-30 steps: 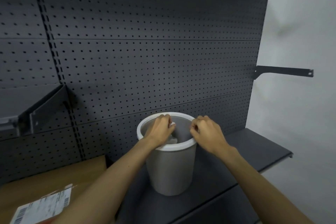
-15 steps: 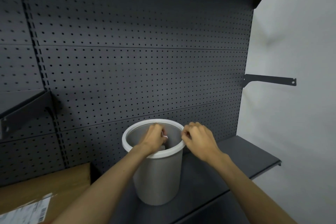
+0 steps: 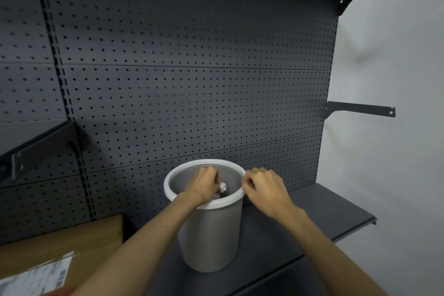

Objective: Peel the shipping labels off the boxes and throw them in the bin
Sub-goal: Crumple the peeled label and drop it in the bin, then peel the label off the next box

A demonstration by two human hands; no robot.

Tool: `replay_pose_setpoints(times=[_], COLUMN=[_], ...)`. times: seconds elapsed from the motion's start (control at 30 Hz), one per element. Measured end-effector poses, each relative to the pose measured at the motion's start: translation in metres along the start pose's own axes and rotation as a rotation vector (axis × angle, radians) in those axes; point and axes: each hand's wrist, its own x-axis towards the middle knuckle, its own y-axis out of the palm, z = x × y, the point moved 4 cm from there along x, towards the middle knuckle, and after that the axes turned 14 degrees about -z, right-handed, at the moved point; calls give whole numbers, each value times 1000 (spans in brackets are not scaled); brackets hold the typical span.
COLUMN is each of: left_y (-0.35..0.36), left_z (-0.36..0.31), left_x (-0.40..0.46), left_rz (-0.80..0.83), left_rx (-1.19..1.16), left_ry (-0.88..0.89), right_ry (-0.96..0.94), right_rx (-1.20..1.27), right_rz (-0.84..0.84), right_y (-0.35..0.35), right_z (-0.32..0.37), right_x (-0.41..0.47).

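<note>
- Crumpled white paper label scrap [image 3: 222, 187] sits pinched in left hand [image 3: 203, 185] fingers, inside round grey plastic bin [image 3: 211, 235].
- Right hand [image 3: 263, 187], fingers curled, pinches the bin's rim.
- Best release low, shaking sticky paper free.

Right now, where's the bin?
The bin stands centre of the head view on the dark shelf, right of the cardboard box, below both hands.

Grey bin [image 3: 209, 235] with white rim; dark grey pegboard [image 3: 192, 103] (regular dot perforations); brown cardboard box [image 3: 72, 240] at 8 o'clock bearing white barcode-printed label [image 3: 36, 279].
</note>
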Motion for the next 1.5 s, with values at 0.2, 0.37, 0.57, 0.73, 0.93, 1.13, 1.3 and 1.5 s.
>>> replay_pose_setpoints(times=[0.2, 0.37, 0.57, 0.73, 0.93, 1.13, 1.3, 1.5], left_y=[-5, -46, -119, -183, -269, -366, -457, -536], left_z=[-1, 10, 74, 149, 226, 289, 340, 386], left_x=[-5, -27, -87, -163, -271, -393, -497, -590], left_rz=[-11, -190, -367, -393, -427, -403, -447, -440], left_rx=[46, 137, 263, 423, 561, 725, 806, 915], left_ry=[24, 94, 80, -50, -243, -389, -509, -561], right_ry=[-7, -55, -164, -305, -445, -567, -650, -677], right_rx=[2, 130, 316, 443, 600, 723, 751, 779], right_rz=[7, -14, 13, 41, 140, 180, 201, 223], right_y=[3, 15, 44, 65, 76, 62, 39, 17], right_z=[-1, 33, 131, 233, 367, 517, 634, 746], right_x=[-3, 5, 6, -11, -50, -100, -139, -186])
